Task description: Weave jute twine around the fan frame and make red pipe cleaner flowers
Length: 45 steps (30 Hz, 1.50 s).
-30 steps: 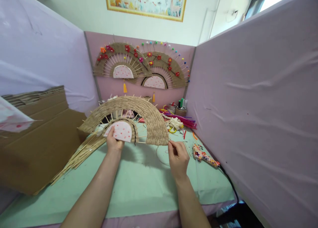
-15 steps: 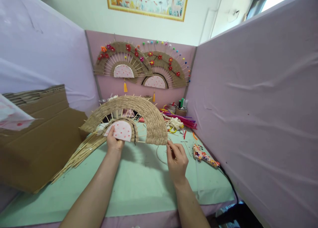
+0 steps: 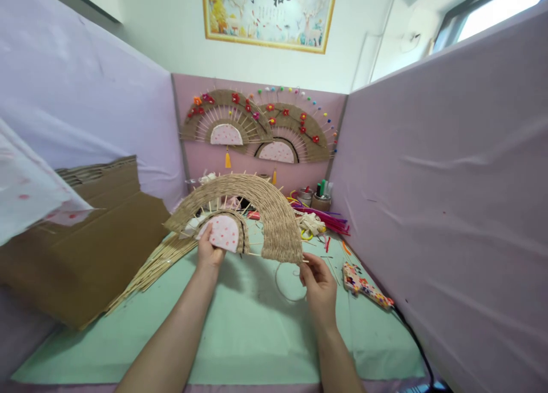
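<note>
A woven twine fan [image 3: 274, 216] on thin wooden sticks is held up over the table, tilted with its right end lower. My left hand [image 3: 210, 251] grips its pink-dotted half-round centre [image 3: 226, 233], thumb on the front and fingers behind. At the fan's lower right corner my right hand [image 3: 320, 287] is closed, thumb and forefinger pinched beside the last stick tip. A loop of thin twine [image 3: 277, 283] hangs under that corner, running toward the right fingers. Whether the twine or the stick is between those fingertips is hard to make out.
Two decorated fans [image 3: 226, 101] hang on the pink back panel. Cardboard [image 3: 107, 250] and a bundle of sticks [image 3: 158, 261] are at left. On the right lie a flower-patterned glue gun [image 3: 363, 284] with a black cord, pipe cleaners [image 3: 329, 221] and a pen holder [image 3: 321, 201].
The view has shifted, so everything sits lower and further right. My left hand keeps its hold on the fan; my right hand stays at the corner, its fingers turned slightly, with more twine loop showing.
</note>
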### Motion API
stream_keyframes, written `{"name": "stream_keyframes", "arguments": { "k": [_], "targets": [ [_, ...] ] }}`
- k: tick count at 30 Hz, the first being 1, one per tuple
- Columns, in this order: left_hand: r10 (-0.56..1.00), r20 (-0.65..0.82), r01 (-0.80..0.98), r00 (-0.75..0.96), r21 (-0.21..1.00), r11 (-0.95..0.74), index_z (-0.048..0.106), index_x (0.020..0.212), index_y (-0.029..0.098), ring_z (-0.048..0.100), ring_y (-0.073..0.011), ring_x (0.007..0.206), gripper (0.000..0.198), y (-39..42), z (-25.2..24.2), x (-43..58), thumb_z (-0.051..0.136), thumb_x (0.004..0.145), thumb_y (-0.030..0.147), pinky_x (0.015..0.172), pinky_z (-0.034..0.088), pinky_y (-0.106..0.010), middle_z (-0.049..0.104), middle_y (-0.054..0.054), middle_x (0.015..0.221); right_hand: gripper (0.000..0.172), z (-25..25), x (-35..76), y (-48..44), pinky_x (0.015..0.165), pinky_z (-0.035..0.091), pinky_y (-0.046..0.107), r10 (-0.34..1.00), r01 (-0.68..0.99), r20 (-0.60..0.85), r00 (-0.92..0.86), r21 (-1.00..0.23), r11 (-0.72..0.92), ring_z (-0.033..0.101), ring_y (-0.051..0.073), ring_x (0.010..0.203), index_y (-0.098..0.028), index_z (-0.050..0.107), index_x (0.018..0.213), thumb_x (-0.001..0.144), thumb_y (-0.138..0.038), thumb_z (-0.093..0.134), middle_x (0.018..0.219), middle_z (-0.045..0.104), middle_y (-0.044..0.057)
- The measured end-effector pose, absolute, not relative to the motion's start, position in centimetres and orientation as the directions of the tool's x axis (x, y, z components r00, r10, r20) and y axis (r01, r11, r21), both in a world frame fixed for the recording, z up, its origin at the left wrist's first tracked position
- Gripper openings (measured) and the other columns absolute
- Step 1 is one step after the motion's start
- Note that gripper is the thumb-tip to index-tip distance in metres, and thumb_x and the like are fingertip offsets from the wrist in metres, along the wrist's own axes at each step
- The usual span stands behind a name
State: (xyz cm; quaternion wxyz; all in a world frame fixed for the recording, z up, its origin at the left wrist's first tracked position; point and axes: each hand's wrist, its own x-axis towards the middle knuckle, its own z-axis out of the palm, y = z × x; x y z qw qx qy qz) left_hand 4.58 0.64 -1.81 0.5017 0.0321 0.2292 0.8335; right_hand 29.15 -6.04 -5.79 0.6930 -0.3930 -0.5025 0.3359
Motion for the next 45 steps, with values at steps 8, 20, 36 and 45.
{"name": "stream_keyframes", "arguments": {
  "k": [8, 20, 36, 45],
  "targets": [
    [0.885, -0.188, -0.869, -0.426, 0.359, -0.341, 0.062, 0.106, 0.014, 0.068, -0.0151, 0.072, 0.025, 0.7, -2.2, 4.1, 0.048, 0.085, 0.014, 0.082, 0.051, -0.032, 0.072, -0.006, 0.078, 0.015, -5.7, 29.4, -6.6, 0.063, 0.047, 0.028, 0.735, 0.096, 0.625, 0.263, -0.775, 0.625, 0.057, 0.016, 0.073, -0.018, 0.066, 0.087, 0.079, -0.029, 0.06, 0.085, 0.063, 0.006],
    [0.894, -0.174, -0.882, -0.412, 0.321, -0.344, 0.062, 0.104, 0.014, 0.069, -0.0176, 0.074, 0.023, 0.9, -2.9, 3.9, 0.051, 0.083, 0.014, 0.081, 0.053, -0.033, 0.072, -0.007, 0.081, 0.013, -6.5, 29.7, -6.3, 0.052, 0.041, 0.025, 0.698, 0.167, 0.677, 0.235, -0.735, 0.657, 0.051, 0.013, 0.06, -0.02, 0.065, 0.087, 0.081, -0.028, 0.057, 0.086, 0.06, 0.005],
    [0.893, -0.254, -0.907, -0.371, 0.305, -0.29, 0.062, 0.097, 0.013, 0.068, -0.0178, 0.064, 0.019, 1.2, -3.5, 3.9, 0.053, 0.081, 0.01, 0.072, 0.056, -0.033, 0.07, -0.007, 0.072, 0.02, -6.3, 29.6, -6.4, 0.054, 0.04, 0.026, 0.763, 0.182, 0.596, 0.252, -0.803, 0.567, 0.049, 0.013, 0.057, -0.018, 0.063, 0.088, 0.08, -0.036, 0.057, 0.08, 0.059, 0.005],
    [0.863, -0.364, -0.908, -0.351, 0.359, -0.218, 0.061, 0.104, 0.01, 0.068, -0.0191, 0.065, 0.026, 1.5, -3.8, 4.0, 0.053, 0.079, 0.008, 0.073, 0.054, -0.034, 0.07, -0.01, 0.076, 0.022, -6.5, 29.6, -6.1, 0.054, 0.04, 0.026, 0.782, 0.171, 0.563, 0.267, -0.827, 0.536, 0.049, 0.012, 0.057, -0.018, 0.062, 0.088, 0.08, -0.038, 0.057, 0.082, 0.059, 0.004]
  ]
}}
